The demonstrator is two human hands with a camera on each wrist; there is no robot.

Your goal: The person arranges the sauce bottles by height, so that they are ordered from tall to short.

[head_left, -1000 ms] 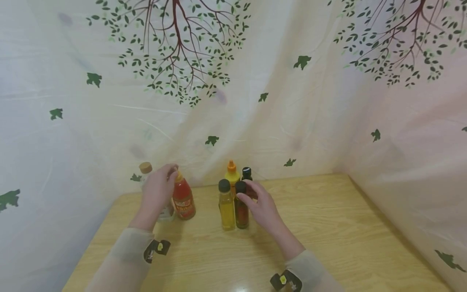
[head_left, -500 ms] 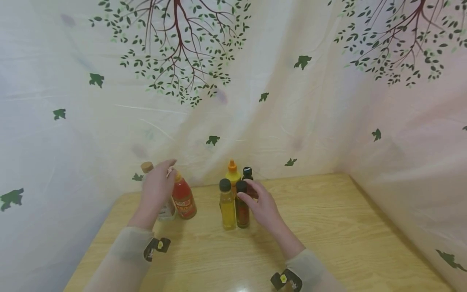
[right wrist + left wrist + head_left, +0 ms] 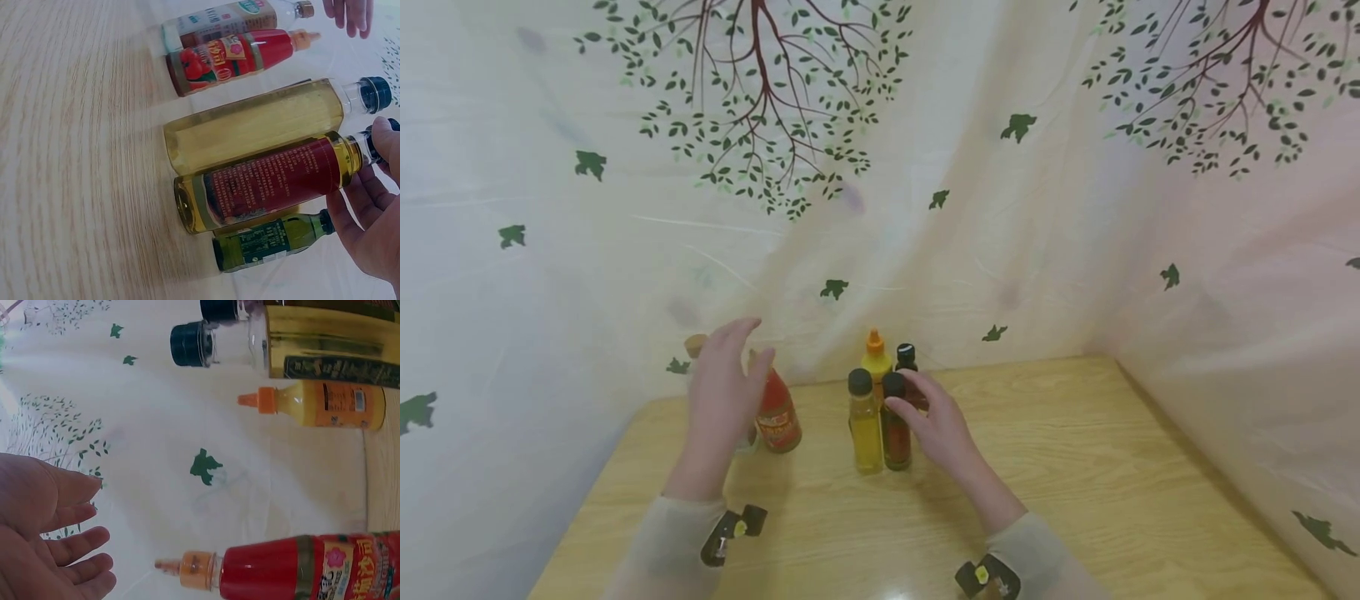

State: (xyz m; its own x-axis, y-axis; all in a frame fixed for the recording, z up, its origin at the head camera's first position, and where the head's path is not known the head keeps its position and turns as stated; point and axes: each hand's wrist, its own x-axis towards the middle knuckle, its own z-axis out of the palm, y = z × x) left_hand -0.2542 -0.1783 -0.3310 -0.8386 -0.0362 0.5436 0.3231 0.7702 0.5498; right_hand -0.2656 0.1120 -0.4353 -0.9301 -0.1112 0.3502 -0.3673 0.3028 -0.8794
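Note:
My left hand (image 3: 721, 404) is raised with its fingers extended, holding nothing, just beside the nozzle top of a red ketchup bottle (image 3: 779, 423). In the left wrist view a gap shows between the fingers and that nozzle. My right hand (image 3: 947, 427) grips the neck and dark cap of an oil bottle with a red label (image 3: 275, 181), its thumb on one side and fingers on the other. This bottle stands upright on the table, next to a pale yellow oil bottle (image 3: 867, 437).
Behind the oil bottles stand a yellow squeeze bottle (image 3: 877, 362) with an orange nozzle and a small green bottle (image 3: 272, 240). A clear bottle with a cork-coloured cap (image 3: 225, 22) is left of the ketchup. A leaf-printed curtain (image 3: 880, 250) borders the wooden table (image 3: 1037, 467).
My left fingers have come off the ketchup bottle's top and straightened, and the hand has lifted slightly. My right hand keeps the same hold on the red-labelled oil bottle.

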